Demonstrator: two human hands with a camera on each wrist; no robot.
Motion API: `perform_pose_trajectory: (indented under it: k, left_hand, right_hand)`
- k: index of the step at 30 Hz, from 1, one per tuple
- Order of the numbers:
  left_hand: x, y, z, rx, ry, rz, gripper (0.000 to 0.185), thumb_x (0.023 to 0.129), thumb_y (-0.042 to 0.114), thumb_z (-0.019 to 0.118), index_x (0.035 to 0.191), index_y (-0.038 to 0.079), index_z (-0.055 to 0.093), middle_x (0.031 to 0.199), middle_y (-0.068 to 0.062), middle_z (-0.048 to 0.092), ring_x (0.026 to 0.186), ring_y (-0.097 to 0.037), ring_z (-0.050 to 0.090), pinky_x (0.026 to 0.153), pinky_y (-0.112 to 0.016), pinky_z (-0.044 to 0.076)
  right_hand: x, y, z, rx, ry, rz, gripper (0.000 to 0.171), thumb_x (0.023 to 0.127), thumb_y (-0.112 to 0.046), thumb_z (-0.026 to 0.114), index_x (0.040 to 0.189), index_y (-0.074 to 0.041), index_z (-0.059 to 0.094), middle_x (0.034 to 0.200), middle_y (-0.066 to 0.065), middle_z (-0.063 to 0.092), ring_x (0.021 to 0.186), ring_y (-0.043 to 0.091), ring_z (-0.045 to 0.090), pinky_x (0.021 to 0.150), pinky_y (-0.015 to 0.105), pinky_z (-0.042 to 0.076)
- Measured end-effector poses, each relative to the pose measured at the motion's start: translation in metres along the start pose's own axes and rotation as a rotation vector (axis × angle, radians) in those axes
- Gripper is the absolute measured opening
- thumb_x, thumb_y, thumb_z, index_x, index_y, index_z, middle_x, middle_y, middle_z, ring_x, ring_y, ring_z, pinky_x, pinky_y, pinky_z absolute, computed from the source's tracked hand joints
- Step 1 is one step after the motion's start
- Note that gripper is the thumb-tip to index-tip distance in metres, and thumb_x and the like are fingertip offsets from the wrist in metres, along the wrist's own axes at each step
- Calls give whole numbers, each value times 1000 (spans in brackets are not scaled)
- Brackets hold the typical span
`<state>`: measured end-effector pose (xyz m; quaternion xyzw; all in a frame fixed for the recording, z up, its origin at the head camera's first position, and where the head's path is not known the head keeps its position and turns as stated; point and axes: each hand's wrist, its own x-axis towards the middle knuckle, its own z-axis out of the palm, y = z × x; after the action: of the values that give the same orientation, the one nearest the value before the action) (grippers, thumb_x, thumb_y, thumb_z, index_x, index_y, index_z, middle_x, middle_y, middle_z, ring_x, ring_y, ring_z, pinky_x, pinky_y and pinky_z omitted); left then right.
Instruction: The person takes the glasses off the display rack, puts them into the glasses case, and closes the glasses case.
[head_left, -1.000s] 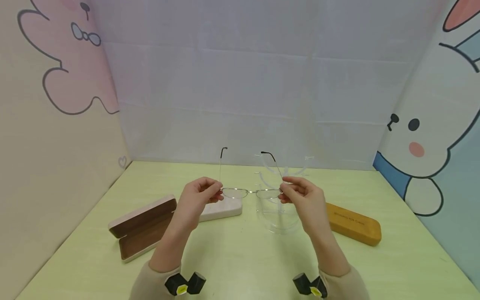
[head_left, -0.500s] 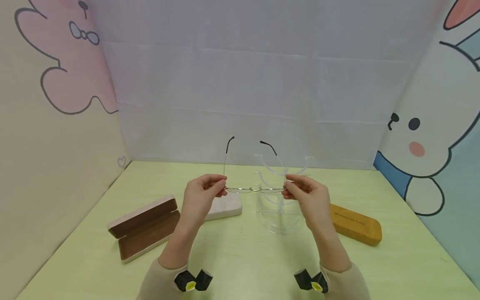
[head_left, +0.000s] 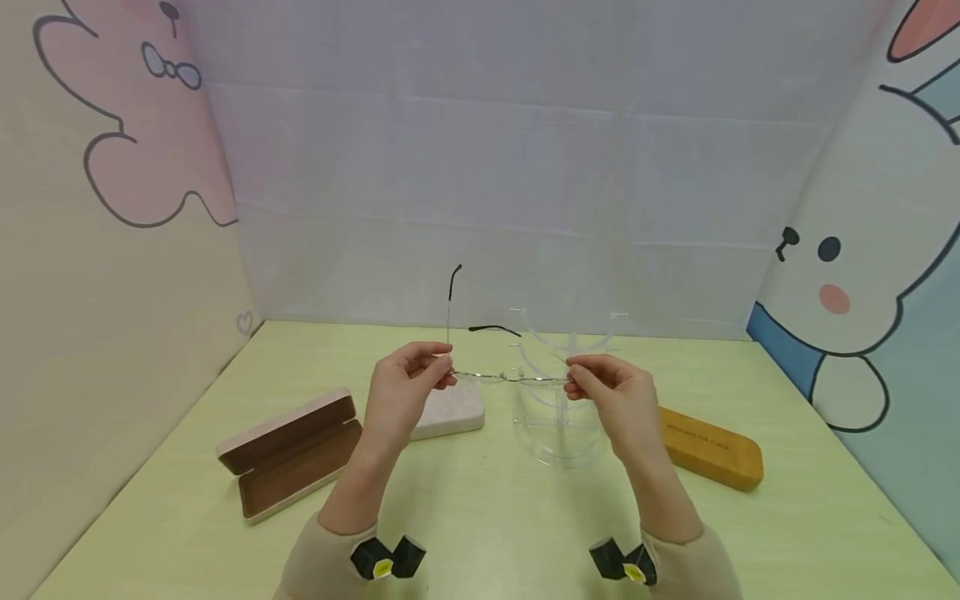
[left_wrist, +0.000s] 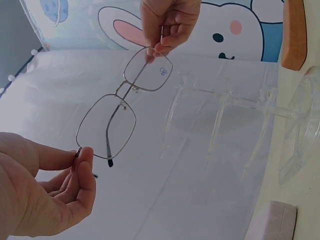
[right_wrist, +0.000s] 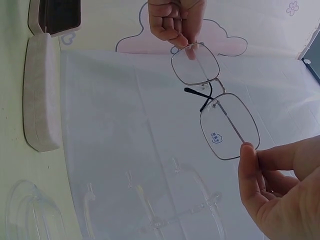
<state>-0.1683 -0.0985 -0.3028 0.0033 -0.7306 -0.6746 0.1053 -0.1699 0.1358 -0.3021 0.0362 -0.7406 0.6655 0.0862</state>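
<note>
Thin metal-framed eyeglasses (head_left: 480, 377) are held up above the table between both hands. My left hand (head_left: 408, 387) pinches the left end of the frame between thumb and fingers, by the hinge. At the other end, my right hand (head_left: 615, 400) pinches the right hinge area. The left temple points away from me, while the right temple slants inward behind the lenses, partly folded. In the right wrist view, a small blue mark shows on one lens of the eyeglasses (right_wrist: 230, 127). Behind them stands a clear acrylic glasses stand (head_left: 562, 454) with several curved arms.
An open glasses case (head_left: 300, 467) with a brown lining lies at left. A closed white case (head_left: 450, 412) sits behind my left hand. To the right is a closed mustard-yellow case (head_left: 712, 450). Cartoon-printed panels and a pale backdrop enclose the table (head_left: 495, 533).
Both hands have risen slightly with the eyeglasses and shifted a little right. The right temple has swung inward toward the lenses; the left temple still points away.
</note>
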Motion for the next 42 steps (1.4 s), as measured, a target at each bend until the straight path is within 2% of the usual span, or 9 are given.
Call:
perform_pose_trajectory:
  k: [6, 9, 15, 20, 24, 30, 35, 39, 42]
  left_hand:
    - [1, -3, 0, -3, 42, 11, 15, 84, 7, 63, 99, 5, 67, 78, -10, 66, 67, -14, 63, 67, -23, 52]
    - [2, -4, 0, -3, 39, 16, 14, 84, 7, 63, 98, 5, 67, 80, -12, 66, 67, -14, 63, 67, -23, 52]
    - [3, -3, -1, 18, 32, 23, 13, 85, 8, 63, 97, 6, 68, 82, -14, 66, 68, -14, 63, 68, -23, 51]
    - [2, -3, -3, 53, 21, 29, 13, 85, 10, 63, 96, 7, 69, 82, -13, 67, 69, -13, 63, 68, -22, 51]
    - [0, -2, -3, 98, 11, 25, 11, 85, 11, 63, 94, 9, 70, 81, -11, 67, 69, -13, 63, 67, -21, 50]
    - [-2, 0, -3, 166, -27, 39, 12, 85, 12, 62, 93, 10, 71, 80, -9, 66, 72, -15, 62, 65, -20, 47]
    - [-2, 1, -4, 209, -51, 49, 11, 85, 11, 61, 90, 11, 71, 80, -7, 66, 72, -15, 61, 62, -22, 45]
    - [-3, 1, -4, 241, -62, 59, 10, 85, 10, 61, 89, 11, 71, 82, -9, 67, 71, -14, 61, 61, -22, 45]
    - [-3, 0, -6, 277, -94, 68, 11, 86, 10, 60, 90, 9, 70, 81, -8, 66, 72, -16, 60, 62, -23, 46]
  right_hand:
    - [-1, 1, 3, -65, -28, -36, 16, 89, -3, 56, 98, 8, 61, 86, 17, 62, 66, 9, 61, 67, 22, 52]
    - [-2, 2, 3, -101, -41, -47, 15, 89, -4, 55, 97, 7, 61, 88, 19, 60, 67, 9, 60, 67, 21, 52]
    - [-4, 0, 4, -205, -61, -63, 13, 90, -7, 54, 95, 3, 61, 87, 13, 60, 69, 13, 58, 66, 22, 51]
    - [-4, 0, 4, -227, -64, -80, 11, 90, -6, 55, 93, 2, 62, 82, 9, 60, 71, 20, 58, 65, 23, 51]
    - [-3, 1, 4, -229, -63, -102, 11, 89, -5, 56, 92, 2, 63, 81, 10, 61, 68, 16, 58, 64, 20, 50]
    - [-4, 0, 3, -238, -51, -114, 11, 89, -6, 56, 92, 1, 63, 81, 9, 61, 69, 19, 59, 64, 22, 51]
    - [-4, 0, 3, -233, -40, -115, 11, 89, -7, 57, 92, 2, 63, 82, 10, 61, 66, 9, 58, 64, 21, 50]
    - [-3, 1, 3, -234, -36, -114, 11, 89, -7, 57, 93, 1, 64, 85, 15, 62, 65, 7, 58, 64, 21, 51]
    - [-3, 1, 3, -237, -37, -110, 12, 89, -8, 57, 94, 1, 64, 87, 19, 62, 66, 9, 58, 64, 22, 51]
